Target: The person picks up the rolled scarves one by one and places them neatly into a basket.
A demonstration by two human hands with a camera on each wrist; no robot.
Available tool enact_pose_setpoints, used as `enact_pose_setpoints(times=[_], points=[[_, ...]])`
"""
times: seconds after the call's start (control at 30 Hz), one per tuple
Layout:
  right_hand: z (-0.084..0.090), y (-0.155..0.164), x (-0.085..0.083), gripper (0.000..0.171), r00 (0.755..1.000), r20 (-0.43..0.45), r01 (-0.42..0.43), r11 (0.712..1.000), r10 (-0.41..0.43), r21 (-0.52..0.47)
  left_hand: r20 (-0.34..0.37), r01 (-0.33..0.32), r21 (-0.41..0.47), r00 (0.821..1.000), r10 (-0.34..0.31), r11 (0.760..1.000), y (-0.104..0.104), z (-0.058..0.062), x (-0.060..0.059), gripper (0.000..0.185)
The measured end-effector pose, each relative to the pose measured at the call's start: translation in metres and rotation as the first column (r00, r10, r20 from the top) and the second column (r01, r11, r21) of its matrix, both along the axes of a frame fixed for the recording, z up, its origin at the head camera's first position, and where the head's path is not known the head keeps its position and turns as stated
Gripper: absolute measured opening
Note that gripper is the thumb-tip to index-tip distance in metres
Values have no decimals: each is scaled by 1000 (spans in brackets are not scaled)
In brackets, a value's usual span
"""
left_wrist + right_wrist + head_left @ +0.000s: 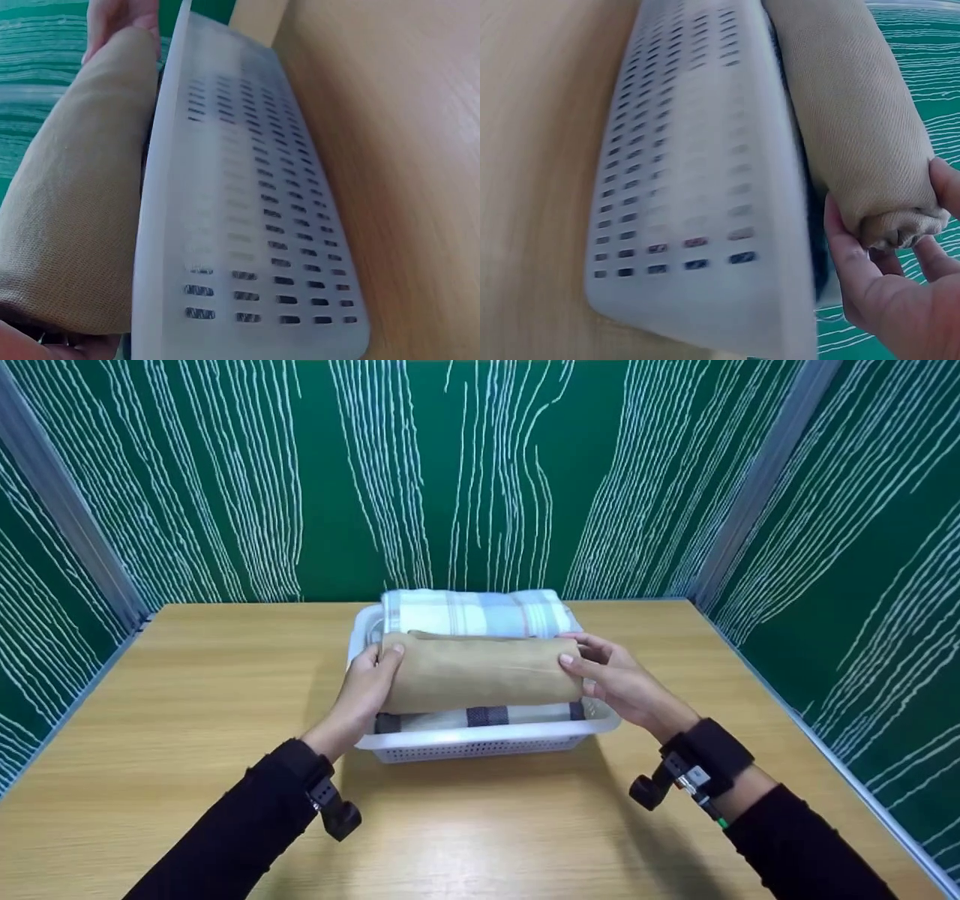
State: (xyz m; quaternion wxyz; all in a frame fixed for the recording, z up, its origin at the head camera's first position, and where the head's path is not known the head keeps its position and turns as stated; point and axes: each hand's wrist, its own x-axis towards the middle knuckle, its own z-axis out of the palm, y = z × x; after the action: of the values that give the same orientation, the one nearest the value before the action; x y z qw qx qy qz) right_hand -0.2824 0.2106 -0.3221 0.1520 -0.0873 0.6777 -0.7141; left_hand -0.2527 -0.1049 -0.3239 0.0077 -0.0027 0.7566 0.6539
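Observation:
A rolled tan cloth [484, 673] is held level over a white plastic basket [480, 746]. At its left end my left hand [367, 682] grips it, thumb on the near face. My right hand [619, 682] holds the other end between thumb and fingers; the right wrist view shows those fingers [855, 262] around the rolled end. Behind the roll, a folded plaid cloth [480, 611] in white and pale blue lies in the basket. In front, part of a pale cloth with dark checks [450, 718] shows; the roll hides the rest.
The basket stands on a wooden table [225, 697], toward the back edge. Green panels [337, 547] with white wavy lines enclose the table behind and at both sides. Slotted basket walls [255, 187] face the wrist cameras.

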Motion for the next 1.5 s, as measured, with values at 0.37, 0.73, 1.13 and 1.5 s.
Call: enact_pose_setpoints(times=[0.37,0.73,1.13,1.5], points=[[-4,5,7,51,1000,29,-2,1000,2,1,23,-50,-4,998,50,999,6,-6,11,35],[-9,12,11,44,999,47,-22,999,21,30,24,-22,-4,999,22,1000,7,-13,17,30],[-9,11,9,30,993,117,-14,996,3,91,58,76,-270,996,-62,960,5,-9,17,26],[-2,8,7,33,990,134,22,982,-47,185,-97,85,-508,983,-155,857,12,-4,12,23]])
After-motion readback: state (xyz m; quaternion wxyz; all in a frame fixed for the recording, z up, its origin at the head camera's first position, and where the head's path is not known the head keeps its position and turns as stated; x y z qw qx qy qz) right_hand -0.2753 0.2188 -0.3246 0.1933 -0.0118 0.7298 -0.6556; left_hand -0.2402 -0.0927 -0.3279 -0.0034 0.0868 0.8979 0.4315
